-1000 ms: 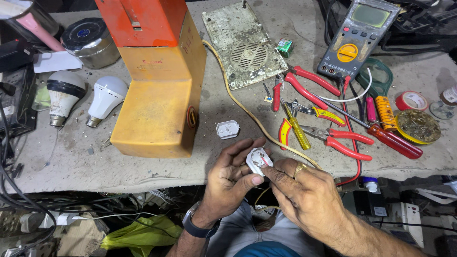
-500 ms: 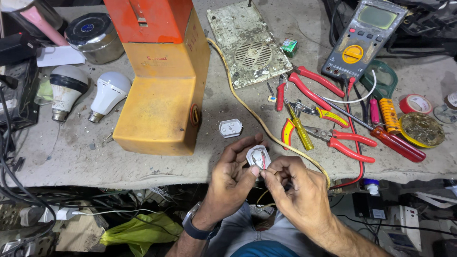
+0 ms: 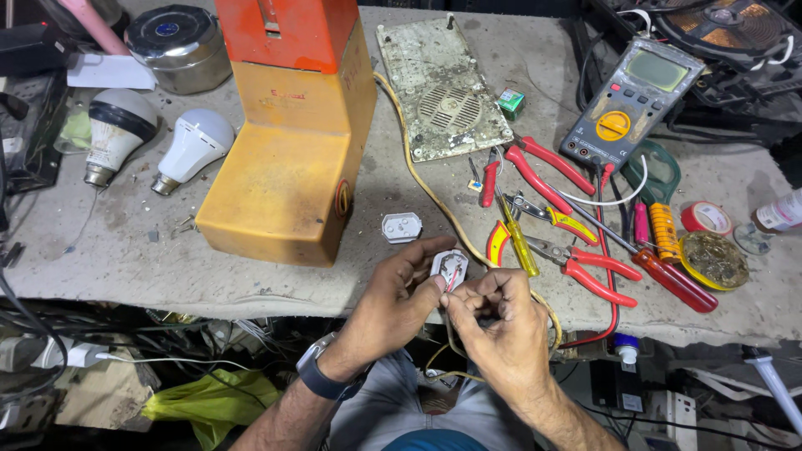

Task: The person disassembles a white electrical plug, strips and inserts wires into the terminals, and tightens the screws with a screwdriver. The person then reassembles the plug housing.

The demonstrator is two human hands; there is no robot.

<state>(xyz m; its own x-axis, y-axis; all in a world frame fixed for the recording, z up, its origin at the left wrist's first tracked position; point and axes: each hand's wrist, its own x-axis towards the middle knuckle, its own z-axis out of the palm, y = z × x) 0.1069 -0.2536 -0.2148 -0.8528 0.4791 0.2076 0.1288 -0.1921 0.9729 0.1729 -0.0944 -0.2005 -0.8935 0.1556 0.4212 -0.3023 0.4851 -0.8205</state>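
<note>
My left hand (image 3: 393,302) holds a small white opened plug body (image 3: 449,267) just over the front edge of the workbench (image 3: 125,259). My right hand (image 3: 494,327) is pinched against it, its fingertips on thin wires that enter the plug. A pale yellow cable (image 3: 418,171) runs across the bench toward my hands. The plug's white cover (image 3: 402,227) lies loose on the bench just behind my left hand.
A large orange and yellow appliance (image 3: 288,150) stands left of centre. Two white bulbs (image 3: 194,146) lie at left, a dirty white panel (image 3: 441,92) behind. Red pliers (image 3: 576,266), screwdrivers (image 3: 518,238), a multimeter (image 3: 631,100) and tape rolls (image 3: 706,219) crowd the right.
Both hands have stayed together at the bench edge on the plug. My right fingers have curled tighter over the wires. The view has shifted slightly.
</note>
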